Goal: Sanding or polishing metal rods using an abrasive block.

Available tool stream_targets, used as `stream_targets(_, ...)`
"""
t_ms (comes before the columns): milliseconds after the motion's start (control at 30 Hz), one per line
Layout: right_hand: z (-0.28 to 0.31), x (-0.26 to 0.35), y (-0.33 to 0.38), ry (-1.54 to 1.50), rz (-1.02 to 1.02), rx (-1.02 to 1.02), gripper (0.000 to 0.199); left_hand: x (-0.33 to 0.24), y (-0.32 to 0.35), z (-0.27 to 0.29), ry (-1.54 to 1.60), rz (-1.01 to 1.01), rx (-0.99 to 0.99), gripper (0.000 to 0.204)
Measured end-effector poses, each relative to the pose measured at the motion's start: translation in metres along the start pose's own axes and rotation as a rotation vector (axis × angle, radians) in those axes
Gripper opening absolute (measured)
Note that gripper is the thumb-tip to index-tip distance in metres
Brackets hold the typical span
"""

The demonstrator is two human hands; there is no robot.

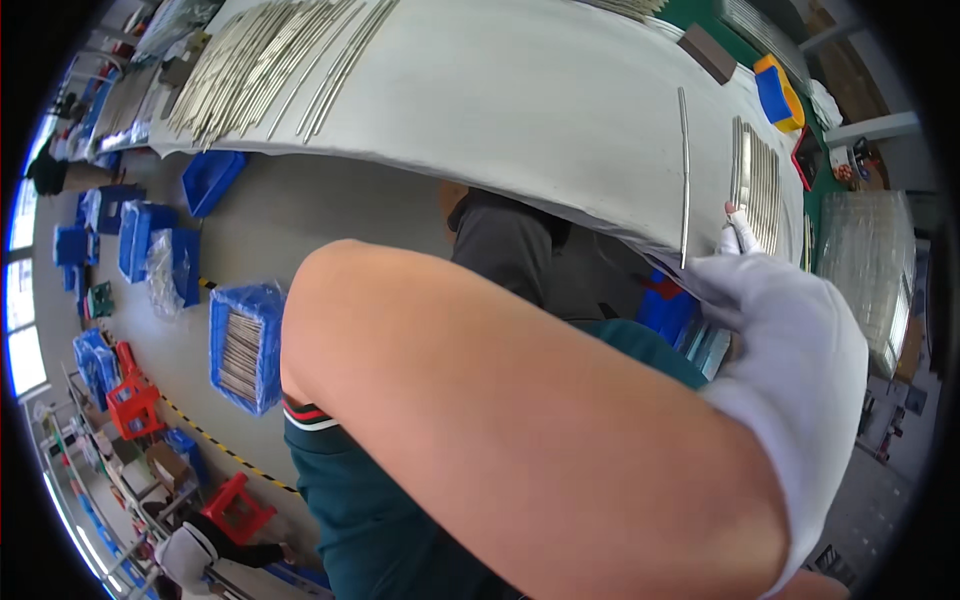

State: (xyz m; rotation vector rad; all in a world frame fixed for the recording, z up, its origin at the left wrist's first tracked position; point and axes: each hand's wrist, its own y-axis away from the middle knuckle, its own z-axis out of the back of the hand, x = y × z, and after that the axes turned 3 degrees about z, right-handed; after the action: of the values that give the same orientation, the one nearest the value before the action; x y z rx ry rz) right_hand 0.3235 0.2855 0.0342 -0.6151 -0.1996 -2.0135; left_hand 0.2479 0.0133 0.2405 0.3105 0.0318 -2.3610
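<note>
My left arm crosses the view from the left, and my left hand (775,300) wears a white glove at the table's right front edge. Its curled fingers meet the lower end of a single thin metal rod (684,170), which points away over the white cloth; the fingertips are partly hidden. Just beyond, two gloved fingers (738,232), one with a bare tip, touch a row of metal rods (757,180). They seem to be my right hand, the rest hidden behind my left. More metal rods (265,65) lie side by side at the table's far left.
The white-covered table (520,110) has a dark brown block (707,54) and a blue-and-yellow holder (780,93) at far right. A plastic-lined blue crate (246,345) of rods stands left on the floor. Red stools (238,508) and another person (190,555) are at lower left.
</note>
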Motion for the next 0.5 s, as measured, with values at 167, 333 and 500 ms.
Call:
stream_targets(167, -0.018, 0.052, -0.001, -0.734, -0.187, 0.146, 0.037, 0.000, -0.003, 0.008, 0.044, 0.030, 0.110, 0.029)
stream_targets(333, -0.050, 0.086, -0.013, -0.859, -0.072, 0.381, 0.036, -0.002, -0.017, 0.014, 0.071, -0.019, 0.217, 0.029)
stream_targets(500, -0.040, 0.068, -0.020, -0.935, -0.114, 0.224, 0.034, 0.074, -0.069, -0.055, 0.141, -0.210, -0.291, 0.028)
